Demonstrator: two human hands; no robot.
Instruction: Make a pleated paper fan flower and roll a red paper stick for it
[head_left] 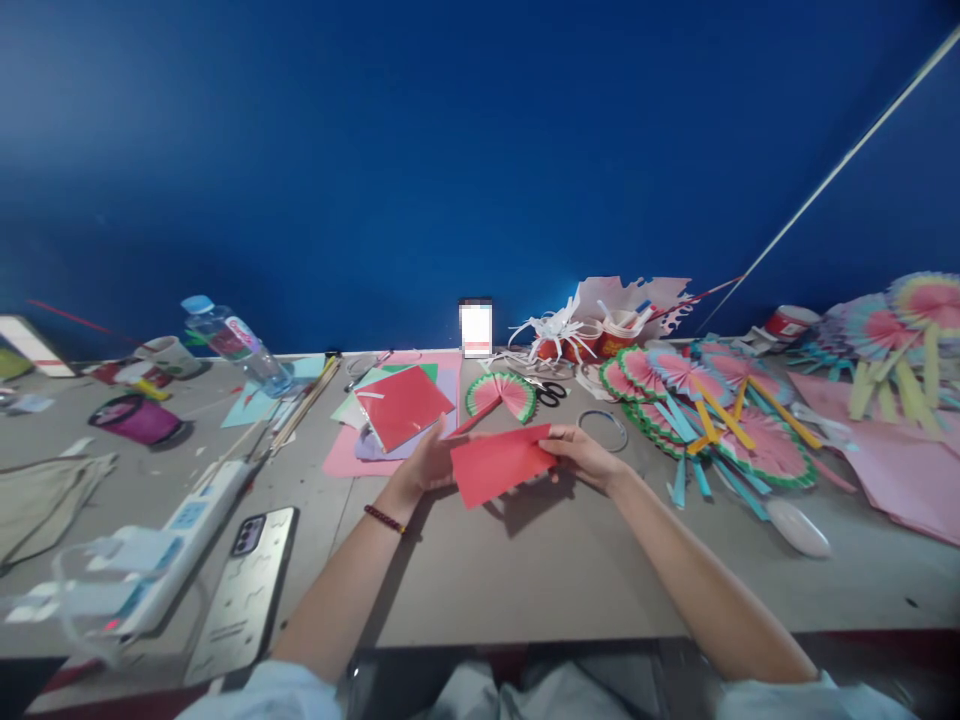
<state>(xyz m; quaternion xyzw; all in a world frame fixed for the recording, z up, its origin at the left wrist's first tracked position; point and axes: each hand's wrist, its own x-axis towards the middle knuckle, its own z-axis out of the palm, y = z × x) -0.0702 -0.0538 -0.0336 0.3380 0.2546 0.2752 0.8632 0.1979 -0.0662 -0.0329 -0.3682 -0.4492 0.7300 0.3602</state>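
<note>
A red sheet of paper [501,466] is held up over the table between my two hands. My right hand [581,452] pinches its right edge, thumb on top. At the left edge, my left hand [435,462] grips the paper, its fingers partly hidden behind the sheet. Just beyond my left hand lies a packet of red paper [405,407] on a stack of coloured sheets. Behind the held sheet is a pleated paper fan [501,390] in pink with a green rim. Black-handled scissors [551,393] and a clear ring [602,430] lie near my right hand.
Several finished paper fans [720,400] are piled on the right, by pink sheets [900,470]. On the left are a power strip [187,540], a phone [244,590], wooden sticks [307,400] and a tilted water bottle [238,345]. A blue wall [420,170] stands behind the table.
</note>
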